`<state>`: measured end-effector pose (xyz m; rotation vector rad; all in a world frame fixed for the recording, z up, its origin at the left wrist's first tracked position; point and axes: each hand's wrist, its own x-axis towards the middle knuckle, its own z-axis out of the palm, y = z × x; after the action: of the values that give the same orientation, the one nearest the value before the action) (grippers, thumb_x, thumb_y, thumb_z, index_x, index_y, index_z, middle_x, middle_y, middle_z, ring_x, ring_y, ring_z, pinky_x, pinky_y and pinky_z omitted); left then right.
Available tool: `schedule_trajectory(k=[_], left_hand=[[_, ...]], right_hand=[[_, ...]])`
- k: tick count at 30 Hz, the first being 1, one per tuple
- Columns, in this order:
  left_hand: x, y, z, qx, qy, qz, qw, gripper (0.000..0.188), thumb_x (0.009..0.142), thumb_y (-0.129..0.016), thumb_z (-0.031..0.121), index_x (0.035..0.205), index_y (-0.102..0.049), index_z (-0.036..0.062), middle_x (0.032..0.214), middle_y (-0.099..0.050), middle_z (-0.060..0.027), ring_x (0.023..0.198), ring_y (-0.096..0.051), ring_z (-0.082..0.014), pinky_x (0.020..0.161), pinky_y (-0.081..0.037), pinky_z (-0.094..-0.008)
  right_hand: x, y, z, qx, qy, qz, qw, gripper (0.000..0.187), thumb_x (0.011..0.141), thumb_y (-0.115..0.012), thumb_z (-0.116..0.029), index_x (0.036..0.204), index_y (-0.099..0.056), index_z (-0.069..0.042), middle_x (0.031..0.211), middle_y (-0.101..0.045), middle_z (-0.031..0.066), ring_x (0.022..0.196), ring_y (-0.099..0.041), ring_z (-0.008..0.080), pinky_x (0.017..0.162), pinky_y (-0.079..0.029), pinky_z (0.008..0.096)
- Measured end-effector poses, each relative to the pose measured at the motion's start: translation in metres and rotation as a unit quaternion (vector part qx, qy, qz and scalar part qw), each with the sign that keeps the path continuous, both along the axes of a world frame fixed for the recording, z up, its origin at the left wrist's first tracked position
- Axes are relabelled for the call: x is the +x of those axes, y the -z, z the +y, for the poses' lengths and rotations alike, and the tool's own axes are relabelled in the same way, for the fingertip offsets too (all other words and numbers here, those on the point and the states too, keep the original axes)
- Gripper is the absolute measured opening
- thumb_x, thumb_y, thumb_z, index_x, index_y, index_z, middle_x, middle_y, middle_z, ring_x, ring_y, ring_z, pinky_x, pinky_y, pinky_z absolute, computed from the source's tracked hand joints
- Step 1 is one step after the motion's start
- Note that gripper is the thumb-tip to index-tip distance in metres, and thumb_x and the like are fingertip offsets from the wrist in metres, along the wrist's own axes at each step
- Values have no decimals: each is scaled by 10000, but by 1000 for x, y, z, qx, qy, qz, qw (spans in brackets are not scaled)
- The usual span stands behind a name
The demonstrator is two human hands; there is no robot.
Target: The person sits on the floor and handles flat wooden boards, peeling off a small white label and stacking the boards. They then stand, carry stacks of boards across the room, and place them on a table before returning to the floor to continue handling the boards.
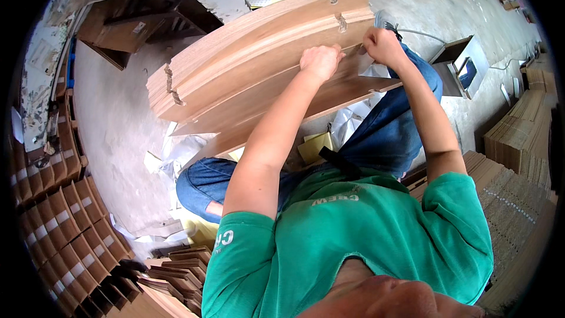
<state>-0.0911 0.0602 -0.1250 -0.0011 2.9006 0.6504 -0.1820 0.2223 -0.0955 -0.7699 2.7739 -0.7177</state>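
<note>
A thick row of thin wooden boards (235,62) with notched edges stands on its long edge in front of me. On my side of it, one loose thin board (259,91) leans with its upper edge at my hands. My left hand (321,63) is closed at that edge, its thumb side toward the right. Close beside it, at the board's right end, my right hand (384,46) is pinched, and its fingertips hide what is between them. Another thin board (329,101) slants lower down, nearer my legs.
Crumpled white wrapping (348,122) and yellow paper pieces (316,147) lie between my legs. An open box-like metal case (462,68) stands right, near a grey cable. Board stacks (521,135) line the right side; slotted brown racks (67,224) stand left. Brown panels (176,274) lie lower left.
</note>
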Motion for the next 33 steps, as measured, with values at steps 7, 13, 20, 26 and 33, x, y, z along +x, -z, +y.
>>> schedule_trajectory(k=[7,13,20,26,33], left_hand=[[6,-2,1,0,9,-17,1000,312,863,-443,390,966,-601,142,881,-626,-157,835,-598,-330,722,-471,-431],[4,5,0,21,-3,10,1000,294,857,-455,379,931,-586,126,849,-628,-154,814,-599,-338,708,-470,-443],[2,0,-4,11,12,6,1000,291,858,-455,374,935,-570,118,829,-626,-159,808,-601,-335,696,-473,-441],[4,2,-4,7,24,12,1000,303,863,-445,368,930,-572,102,812,-630,-152,785,-608,-321,686,-477,-439],[7,8,1,-1,30,34,999,308,870,-433,356,897,-582,88,799,-633,-146,748,-615,-317,645,-485,-436]], right_hand=[[-24,-47,0,-21,7,-25,999,181,783,-525,-189,834,-616,-40,635,-604,151,590,-605,252,557,-477,341],[19,-48,28,-87,-21,-319,943,157,774,-589,-179,805,-616,-27,592,-571,115,518,-541,143,499,-447,320],[9,-17,26,31,-61,-52,996,244,755,-629,-215,779,-583,24,610,-561,176,559,-556,296,550,-445,355],[-2,3,9,29,-46,50,997,193,708,-600,-169,757,-580,17,700,-590,222,700,-588,375,644,-474,425],[-28,-11,-19,11,-6,109,994,172,690,-562,-135,801,-604,-10,763,-601,219,745,-585,383,681,-479,420]])
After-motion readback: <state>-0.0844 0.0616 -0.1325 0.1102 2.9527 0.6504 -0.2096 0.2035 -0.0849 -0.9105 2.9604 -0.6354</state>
